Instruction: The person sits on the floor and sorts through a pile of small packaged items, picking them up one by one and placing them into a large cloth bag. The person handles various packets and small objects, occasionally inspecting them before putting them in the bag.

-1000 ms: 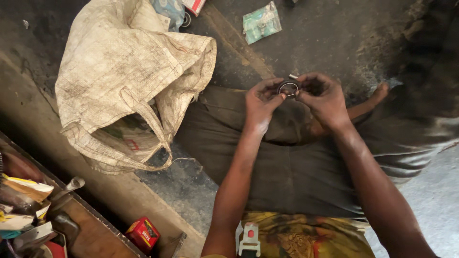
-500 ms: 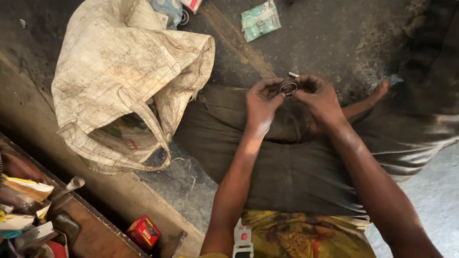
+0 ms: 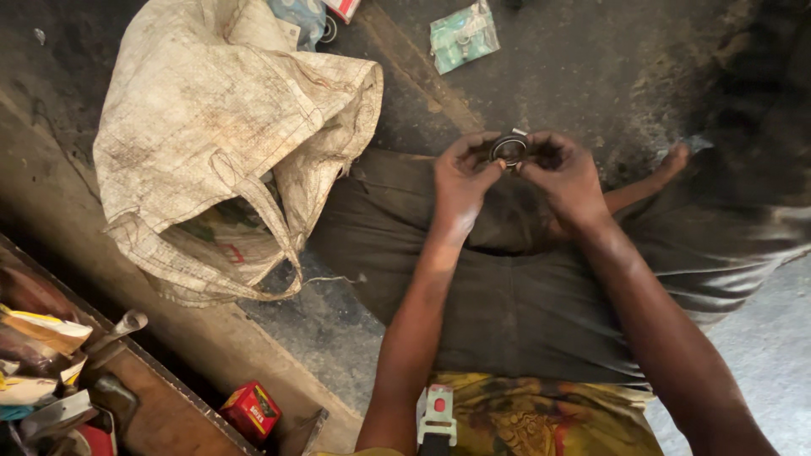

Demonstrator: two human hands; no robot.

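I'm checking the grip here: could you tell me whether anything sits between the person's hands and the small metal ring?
Nothing visible does. The left hand and right hand both pinch the metal ring directly with bare fingertips, above the lap. The woven sack lies apart, off to the left.

A sack [image 3: 228, 143] lies left of the hands' ring [image 3: 509, 149].

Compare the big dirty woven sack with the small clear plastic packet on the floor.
The dirty woven sack is large, beige and stained, slumped open; the clear plastic packet is small, greenish and lies flat. The sack lies left of the hands, the packet beyond them. Both rest on the dark floor.
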